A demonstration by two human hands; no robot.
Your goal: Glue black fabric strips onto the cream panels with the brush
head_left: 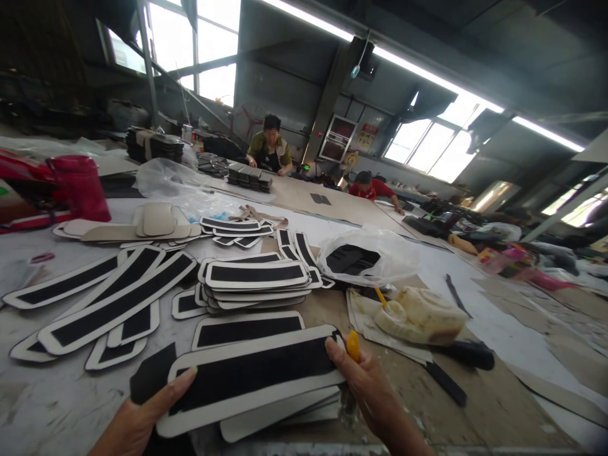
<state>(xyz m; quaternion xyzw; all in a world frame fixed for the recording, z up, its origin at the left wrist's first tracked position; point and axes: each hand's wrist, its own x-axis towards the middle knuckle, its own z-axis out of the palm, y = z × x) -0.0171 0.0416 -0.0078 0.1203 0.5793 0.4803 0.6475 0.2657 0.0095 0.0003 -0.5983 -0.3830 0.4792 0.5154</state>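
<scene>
Over the near edge of the table [52, 399], I see left hand [135, 421] and right hand [370, 383] clamping a strip [261, 373] by its ends; likely light, bendy.

No text can be read for certain. Toward one o'clock, a poster [367, 137] on the wall [380, 114] bears red and pale marks too small to read. Toward eleven o'clock, a person's dark apron [272, 162] has tiny pale lettering, also illegible. Near twelve o'clock, a small display [306, 168] glows green, its characters unclear.
</scene>
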